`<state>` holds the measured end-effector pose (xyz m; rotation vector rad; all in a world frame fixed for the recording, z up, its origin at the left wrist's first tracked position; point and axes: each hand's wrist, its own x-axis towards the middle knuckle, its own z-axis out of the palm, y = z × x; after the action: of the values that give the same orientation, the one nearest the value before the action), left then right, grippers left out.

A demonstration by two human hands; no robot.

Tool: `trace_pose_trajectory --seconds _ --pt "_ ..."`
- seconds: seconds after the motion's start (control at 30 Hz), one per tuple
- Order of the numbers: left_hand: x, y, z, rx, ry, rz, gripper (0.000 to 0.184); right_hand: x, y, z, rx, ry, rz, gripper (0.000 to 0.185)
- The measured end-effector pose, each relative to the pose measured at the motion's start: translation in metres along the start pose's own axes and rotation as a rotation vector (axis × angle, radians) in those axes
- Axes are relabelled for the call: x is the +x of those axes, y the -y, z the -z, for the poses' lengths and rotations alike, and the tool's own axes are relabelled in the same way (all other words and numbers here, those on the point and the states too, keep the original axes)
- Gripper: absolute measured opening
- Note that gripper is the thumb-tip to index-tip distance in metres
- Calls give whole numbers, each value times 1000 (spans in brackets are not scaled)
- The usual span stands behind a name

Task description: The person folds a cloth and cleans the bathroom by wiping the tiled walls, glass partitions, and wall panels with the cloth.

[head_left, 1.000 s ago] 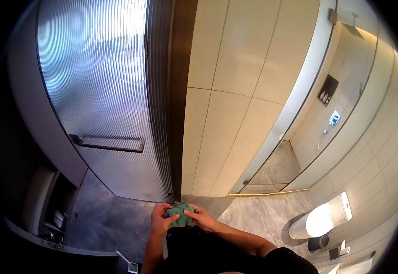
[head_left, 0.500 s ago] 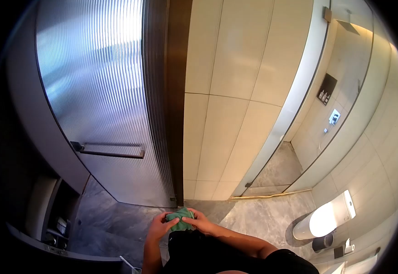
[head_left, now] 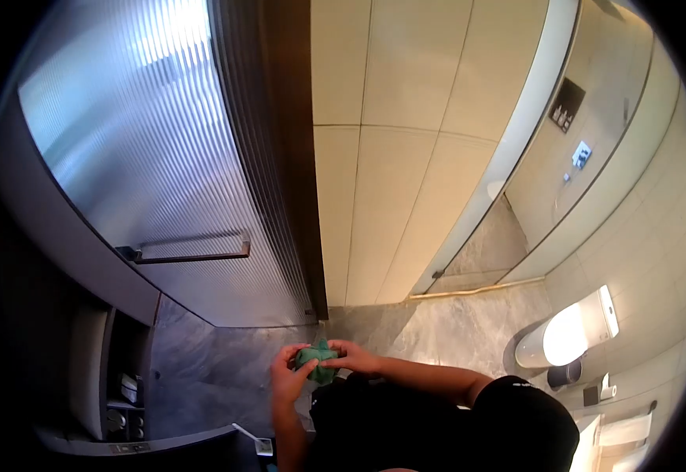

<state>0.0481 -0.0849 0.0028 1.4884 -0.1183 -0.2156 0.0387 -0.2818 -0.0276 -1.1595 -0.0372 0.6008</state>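
A crumpled green cloth [head_left: 318,363] is held between both hands, in front of the black-clothed body at the bottom centre. My left hand [head_left: 290,370] grips its left side, with the thumb on top and the fingers curled around the edge. On the right side, my right hand [head_left: 348,357] pinches the cloth, thumb pressed close to the other thumb. The underside of the cloth is hidden.
A ribbed glass door [head_left: 170,157] with a dark handle [head_left: 193,258] stands at left, beside tiled wall [head_left: 402,71]. At right are a glass shower enclosure, toilet [head_left: 567,334] and dark bin [head_left: 564,373]. Shelves [head_left: 128,338] and a counter edge [head_left: 201,438] lie lower left.
The view has shifted, so the toilet and shower sit higher in the frame. Both hands still hold the cloth, which has been bunched into a different shape.
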Motion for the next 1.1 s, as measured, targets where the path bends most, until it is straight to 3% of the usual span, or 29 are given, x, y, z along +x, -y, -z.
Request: trace_pose_trajectory --seconds 0.1,0.17,0.3,0.4,0.43,0.5,0.53,0.57,0.6,0.67,0.7,0.73,0.8,0.87,0.97,1.1 --pt "4 -9 -8 7 6 -28 41 -1 14 3 -161 26 72 27" --pt "12 -6 -16 -13 22 -5 43 3 20 11 -413 46 240 32" --pt "34 6 -35 -10 30 -14 50 2 29 42 -471 -7 100 31" --pt "66 -6 -62 38 11 -52 54 2 35 69 -460 -168 183 35" --pt "78 -14 -69 49 26 -53 54 1 48 80 -451 -331 254 34" --pt "107 -38 -84 346 -148 -192 52 1 70 117 -446 -594 461 34" --pt "126 -51 -85 492 -188 -335 46 2 81 143 -456 -692 596 34" --pt "147 -67 -81 638 -227 -477 40 -8 108 167 -589 -873 442 34" --pt "167 -86 -79 723 -259 -646 33 -14 129 191 -349 -928 574 31" --pt "205 -131 -79 868 -394 -978 18 -39 196 221 -491 -1225 772 26" --pt "226 -153 -82 852 -470 -1103 23 -44 218 252 -453 -1313 921 25" --pt "246 -167 -86 750 -580 -1125 40 -64 258 250 -631 -1474 919 26" --pt "265 -213 -106 863 -714 -1202 67 -78 311 276 -674 -1532 1187 26" --pt "295 -218 -103 902 -751 -1030 89 -89 353 272 -673 -1701 1099 27" --pt "317 -214 -113 1148 -883 -909 95 -73 381 286 -753 -1790 1236 29" --pt "330 -214 -119 1189 -1000 -954 91 1 383 266 -1000 -1739 1376 20"
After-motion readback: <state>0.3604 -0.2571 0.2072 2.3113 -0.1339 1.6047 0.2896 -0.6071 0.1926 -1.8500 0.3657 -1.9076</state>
